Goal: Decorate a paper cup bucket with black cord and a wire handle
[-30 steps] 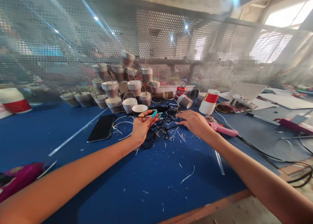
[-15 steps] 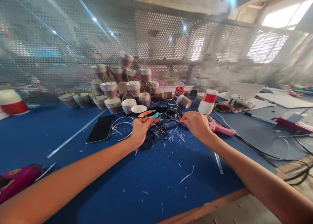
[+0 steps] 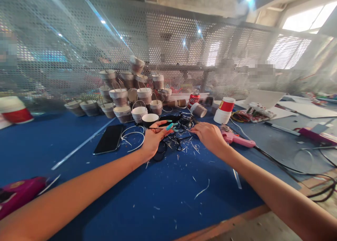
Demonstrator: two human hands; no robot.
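Note:
My left hand (image 3: pixel 153 139), with long turquoise nails, pinches a thin black cord (image 3: pixel 154 128) above the table. To its right, my right hand (image 3: pixel 210 136) is closed, and a small thin tip shows at its fingers; what that belongs to is hidden. Loose black cord (image 3: pixel 179 144) lies tangled beneath and between the hands, among white scraps. Just behind the left hand stands a cup (image 3: pixel 150 119) with a white inside and a dark outside. A pink glue gun (image 3: pixel 240 139) lies beside my right wrist.
Small handled buckets (image 3: pixel 119 97) are stacked at the back, before a perforated metal screen (image 3: pixel 173 40). A phone (image 3: pixel 109 139) and a coil of white cord (image 3: pixel 133 137) lie left. Stacked paper cups (image 3: pixel 223 111) and a red can (image 3: pixel 194 99) stand right of centre. A magenta tool (image 3: pixel 22 193) lies near left.
My right hand has shifted slightly left and down, nearer the left hand's fingertips. The left hand keeps its pinch on the black cord. The view has shifted slightly.

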